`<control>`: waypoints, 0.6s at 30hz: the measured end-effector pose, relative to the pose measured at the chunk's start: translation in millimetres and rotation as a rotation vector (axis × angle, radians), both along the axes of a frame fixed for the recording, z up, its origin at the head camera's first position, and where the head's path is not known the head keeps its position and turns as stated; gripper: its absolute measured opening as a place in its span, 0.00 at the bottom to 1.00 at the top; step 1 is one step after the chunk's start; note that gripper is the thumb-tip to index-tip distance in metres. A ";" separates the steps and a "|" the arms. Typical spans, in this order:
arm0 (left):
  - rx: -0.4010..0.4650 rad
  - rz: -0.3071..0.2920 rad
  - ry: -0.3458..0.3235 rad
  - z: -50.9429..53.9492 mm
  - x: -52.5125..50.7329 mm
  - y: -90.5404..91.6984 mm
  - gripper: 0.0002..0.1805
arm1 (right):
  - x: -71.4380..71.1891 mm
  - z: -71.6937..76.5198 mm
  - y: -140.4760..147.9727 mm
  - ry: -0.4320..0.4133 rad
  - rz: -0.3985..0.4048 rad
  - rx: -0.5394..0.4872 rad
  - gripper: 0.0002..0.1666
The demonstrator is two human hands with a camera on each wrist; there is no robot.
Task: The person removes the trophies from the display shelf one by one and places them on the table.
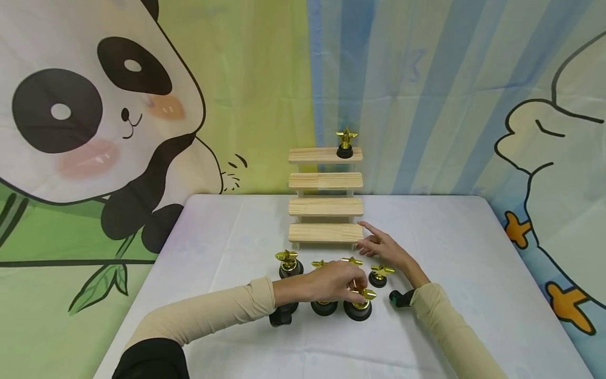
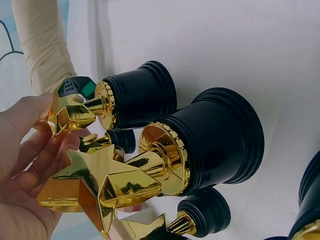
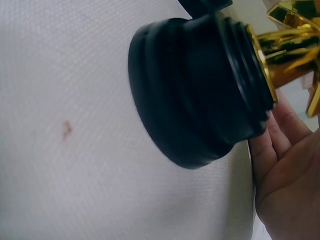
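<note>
My left hand [image 1: 331, 281] reaches across the front of a group of gold star trophies with black round bases. Its thumb and fingers pinch the star of the front-right trophy [image 1: 358, 311], whose base stands on the table; the left wrist view shows this trophy [image 2: 142, 95] behind a nearer one [image 2: 215, 140]. My right hand [image 1: 385, 248] is by the right end of the lowest step of a wooden shelf [image 1: 325, 232], index finger extended and holding nothing. Between it and me stands another trophy [image 1: 377, 279], large in the right wrist view with the palm [image 3: 295, 185] behind it.
One star trophy [image 1: 345, 145] stands at the right of the shelf's top step. More trophies stand left of my left hand, including one at the back left [image 1: 290, 266]; my forearm partly hides some. A white cloth covers the table [image 1: 426, 226], with a printed panda curtain [image 1: 255, 95] behind.
</note>
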State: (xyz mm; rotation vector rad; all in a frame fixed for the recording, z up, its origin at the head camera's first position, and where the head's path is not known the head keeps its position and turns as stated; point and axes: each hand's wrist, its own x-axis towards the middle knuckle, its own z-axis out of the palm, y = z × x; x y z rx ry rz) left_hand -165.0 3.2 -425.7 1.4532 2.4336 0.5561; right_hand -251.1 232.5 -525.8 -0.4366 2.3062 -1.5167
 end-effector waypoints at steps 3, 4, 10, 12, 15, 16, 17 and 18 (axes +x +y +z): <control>-0.009 0.001 0.003 -0.1 0.6 -0.2 0.10 | 0.3 -0.1 0.4 0.002 -0.001 -0.002 0.38; -0.012 0.000 0.005 -0.2 0.7 -0.2 0.10 | 0.4 0.0 0.3 0.003 -0.002 -0.002 0.38; 0.011 -0.018 0.033 0.2 -0.7 -1.8 0.16 | 0.2 -0.6 0.7 0.004 0.000 -0.009 0.39; 0.030 -0.015 0.033 2.3 -2.4 -3.9 0.18 | 0.1 -0.8 1.2 0.007 0.001 -0.011 0.39; 0.070 0.018 0.045 11.3 -7.3 -9.3 0.19 | 0.0 -0.8 1.7 0.009 0.001 -0.006 0.39; 0.092 0.041 0.050 17.1 -10.0 -11.7 0.20 | 0.1 -0.5 1.8 0.009 0.004 -0.009 0.38; 0.123 0.063 0.044 24.9 -13.3 -14.2 0.20 | 0.0 -0.2 2.0 0.012 0.010 -0.009 0.38; 0.162 0.088 0.054 33.4 -17.9 -16.9 0.20 | 0.0 0.2 2.0 0.012 0.013 -0.010 0.38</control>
